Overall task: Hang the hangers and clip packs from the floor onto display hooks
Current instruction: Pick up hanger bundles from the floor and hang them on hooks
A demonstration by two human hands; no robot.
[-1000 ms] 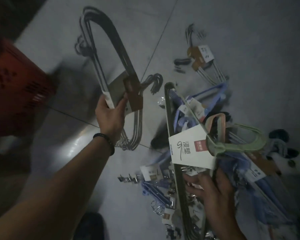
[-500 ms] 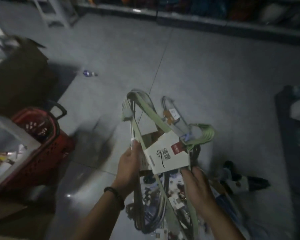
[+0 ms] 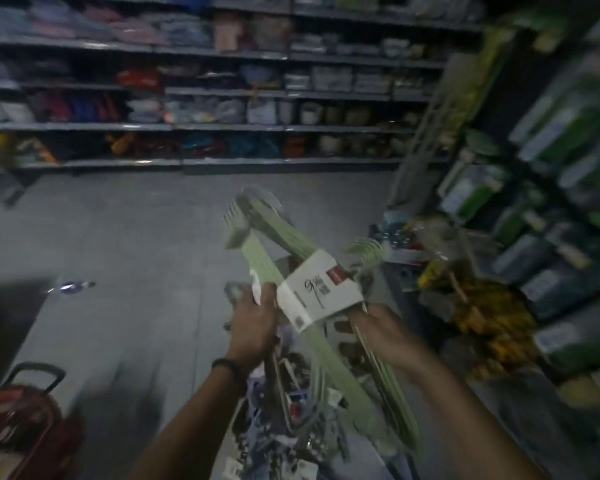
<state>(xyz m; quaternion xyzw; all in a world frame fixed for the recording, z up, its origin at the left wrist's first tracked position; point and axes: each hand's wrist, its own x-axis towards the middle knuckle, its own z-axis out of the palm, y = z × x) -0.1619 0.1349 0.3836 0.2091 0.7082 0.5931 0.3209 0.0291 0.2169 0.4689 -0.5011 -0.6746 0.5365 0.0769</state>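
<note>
Off the floor — load in hand

The view has swung up from the floor pile to the shelves. The left hand and right hand curl their fingers round the green hanger pack, raised in front (other packs dangle beneath, blurred) — hanging likely follows.

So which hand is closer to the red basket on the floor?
Left. The red basket sits low on the left; the left hand is right of it, and the right hand, holding the green hanger pack, is farther right.
</note>
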